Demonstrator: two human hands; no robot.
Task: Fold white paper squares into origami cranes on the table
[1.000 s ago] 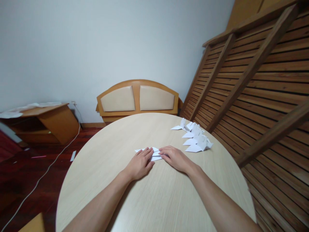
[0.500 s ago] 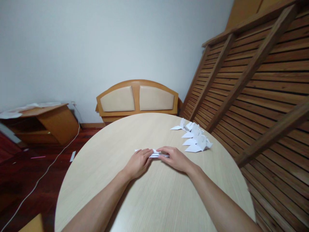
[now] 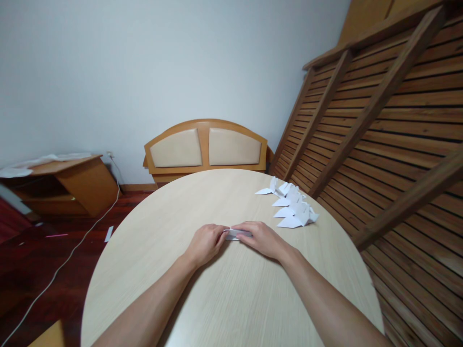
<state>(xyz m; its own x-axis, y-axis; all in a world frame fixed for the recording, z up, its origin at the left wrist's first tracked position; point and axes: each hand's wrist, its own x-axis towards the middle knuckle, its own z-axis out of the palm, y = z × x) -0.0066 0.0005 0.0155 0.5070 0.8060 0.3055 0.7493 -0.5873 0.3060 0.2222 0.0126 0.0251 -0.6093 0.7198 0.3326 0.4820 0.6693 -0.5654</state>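
Note:
A narrow folded strip of white paper [image 3: 233,235] lies between my two hands at the middle of the round table [image 3: 231,299]. My left hand [image 3: 207,243] grips the paper's left end, thumb on the near side and fingers over the far edge. At the other end my right hand [image 3: 262,238] pinches it the same way. Both hands hide most of the paper, leaving a short middle stretch visible. Several folded white paper figures [image 3: 294,207] with pointed tips stand in an overlapping row on the table, beyond my right hand.
Slatted wooden panels [image 3: 390,135] lean close along the table's right side. A padded headboard [image 3: 205,147] stands behind the far edge. On the left are a low cabinet [image 3: 87,185], a white cable [image 3: 75,248] and a paper strip [image 3: 109,234] on the floor.
The paper's layered edges are now hidden, and a tilted narrow face shows between the hands. My left fingers have curled from lying flat into a grip on it; the right hand shifted slightly.

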